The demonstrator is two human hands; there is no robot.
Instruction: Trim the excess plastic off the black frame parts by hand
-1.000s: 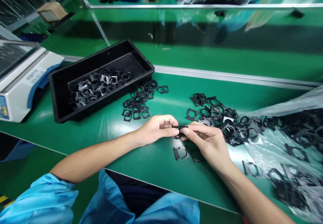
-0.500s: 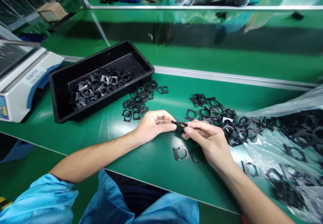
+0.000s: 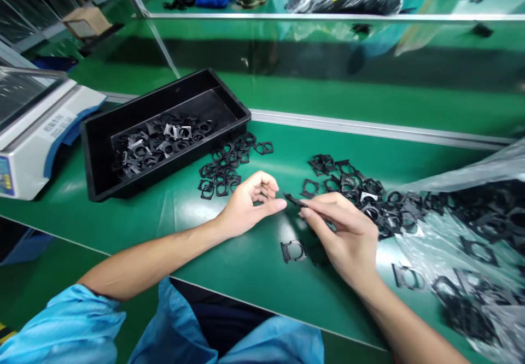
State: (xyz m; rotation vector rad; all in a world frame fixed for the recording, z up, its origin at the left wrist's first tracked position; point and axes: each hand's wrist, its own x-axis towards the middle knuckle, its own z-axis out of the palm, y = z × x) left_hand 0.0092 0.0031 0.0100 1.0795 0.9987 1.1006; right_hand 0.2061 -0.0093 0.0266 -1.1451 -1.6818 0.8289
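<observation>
Black and thin, the part [image 3: 293, 200] is pinched at one end by my right hand [image 3: 348, 233], above the green bench [image 3: 246, 265], likely so that most of it stands clear of my fingers. My left hand [image 3: 248, 205] curls loosely around nothing, thumb near the part's other end; whether they touch, I can't quite tell. A loose pile [image 3: 371, 211] lies close on my right, seemingly for easy reach.

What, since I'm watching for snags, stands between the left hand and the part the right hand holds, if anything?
Nothing visible; an open gap separates the left hand from the black part in the right hand.
</observation>
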